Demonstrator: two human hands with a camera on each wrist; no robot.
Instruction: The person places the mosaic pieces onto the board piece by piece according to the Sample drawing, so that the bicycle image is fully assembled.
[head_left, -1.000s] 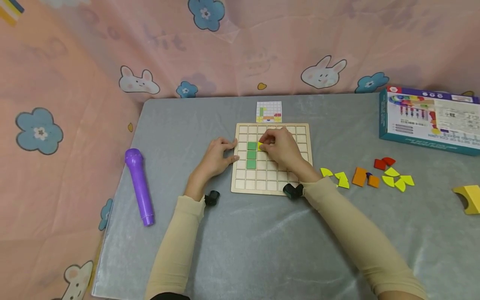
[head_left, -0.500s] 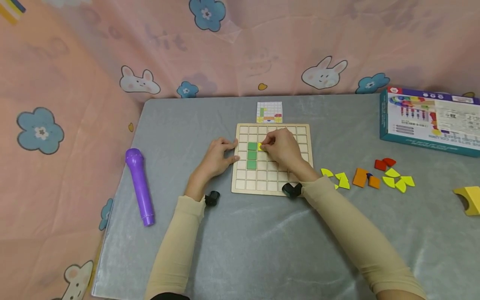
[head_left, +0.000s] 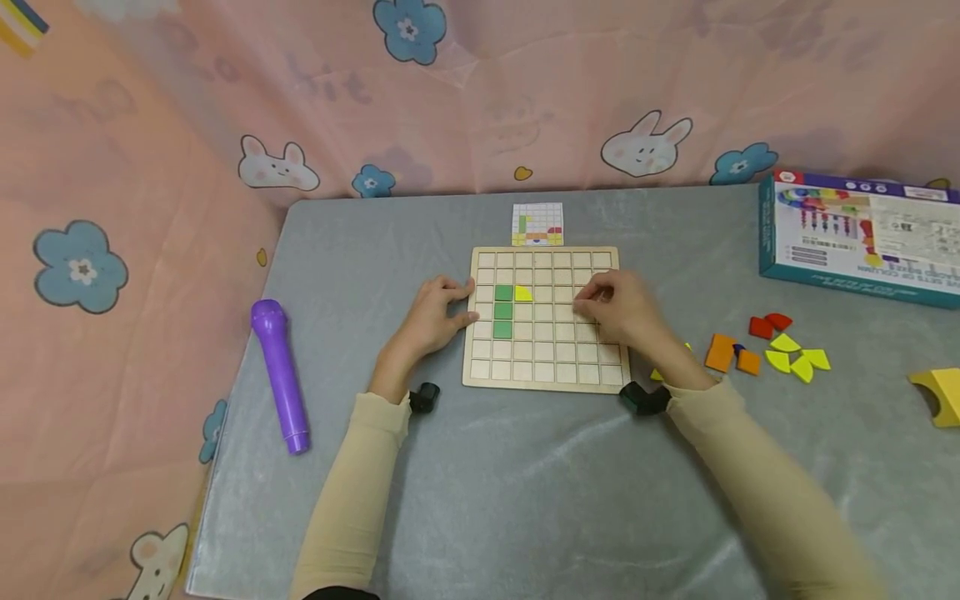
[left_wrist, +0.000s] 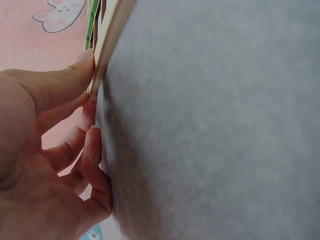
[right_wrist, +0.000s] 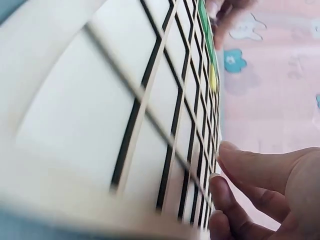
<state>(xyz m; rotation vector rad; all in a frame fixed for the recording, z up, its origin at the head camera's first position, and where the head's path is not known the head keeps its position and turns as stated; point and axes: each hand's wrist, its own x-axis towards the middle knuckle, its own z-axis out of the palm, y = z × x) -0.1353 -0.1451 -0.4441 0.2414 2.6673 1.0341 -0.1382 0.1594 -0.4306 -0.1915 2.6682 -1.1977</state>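
Observation:
A square wooden grid board (head_left: 544, 372) lies on the grey cloth. Three green square tiles (head_left: 503, 311) fill a column in its left part, and a yellow tile with one rounded corner (head_left: 523, 293) sits right of the top green one. My left hand (head_left: 432, 317) touches the board's left edge with thumb and fingertips; the left wrist view shows the thumb (left_wrist: 75, 80) against the wooden rim. Over the board's right side is my right hand (head_left: 621, 312), loosely bent, with nothing visible between thumb and fingers. In the right wrist view its fingertips (right_wrist: 222, 192) are near the grid.
A small printed pattern card (head_left: 537, 223) lies behind the board. To the right are yellow pieces (head_left: 777, 362), orange tiles (head_left: 720, 352), red pieces (head_left: 760, 327), a yellow arch block (head_left: 941, 396) and a box (head_left: 855, 242). A purple toy microphone (head_left: 279, 375) lies left.
My right hand has let go of the yellow tile, which now lies fully visible in its cell, and has moved right across the board. The left hand has stayed at the edge.

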